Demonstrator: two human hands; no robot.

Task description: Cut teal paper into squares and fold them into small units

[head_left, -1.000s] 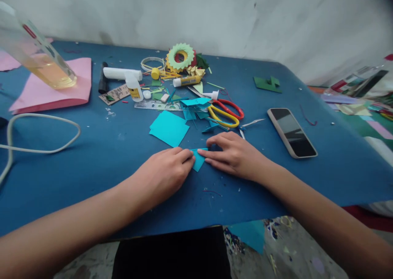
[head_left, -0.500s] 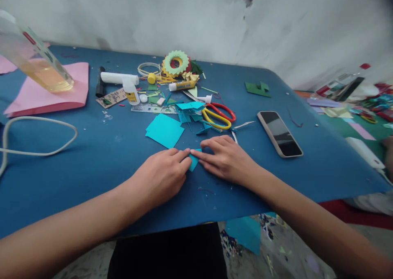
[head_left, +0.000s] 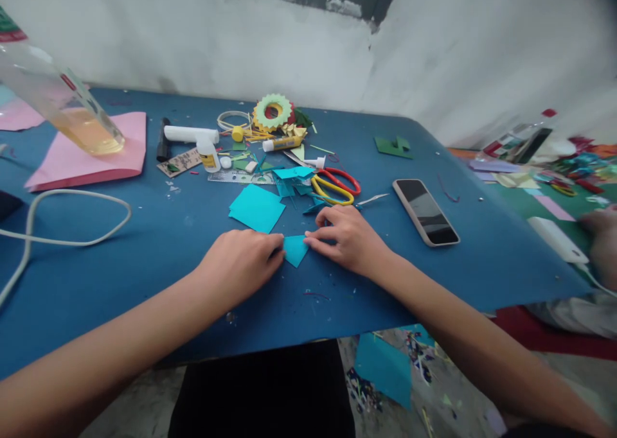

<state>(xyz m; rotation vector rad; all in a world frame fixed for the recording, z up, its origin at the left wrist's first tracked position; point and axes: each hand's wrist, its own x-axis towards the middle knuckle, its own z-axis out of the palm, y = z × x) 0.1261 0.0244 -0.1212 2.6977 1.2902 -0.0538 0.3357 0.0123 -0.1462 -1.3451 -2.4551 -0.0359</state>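
Observation:
A small folded piece of turquoise paper [head_left: 295,250] lies on the blue table between my hands, its point toward me. My left hand [head_left: 243,255] pinches its left corner between thumb and fingers. At the right corner, my right hand [head_left: 344,239] grips the paper with thumb and fingertips. Just beyond is a stack of turquoise paper squares [head_left: 257,208]. Folded turquoise pieces [head_left: 293,176] lie behind my right hand, beside scissors with red and yellow handles [head_left: 335,191]. Another metal blade [head_left: 373,199] pokes out near my right knuckles.
A phone [head_left: 427,212] lies to the right. Farther back are a glue bottle [head_left: 208,154], a glue stick [head_left: 282,144], a clear ruler [head_left: 241,177] and a paper ring [head_left: 273,112]. A bottle of yellowish liquid [head_left: 91,130] and a white cable [head_left: 77,239] are at left. Another person's hand [head_left: 602,232] shows at far right.
My fingertips have moved apart from the middle of the folded paper to its two corners, so more of it shows. The camera view has shifted slightly.

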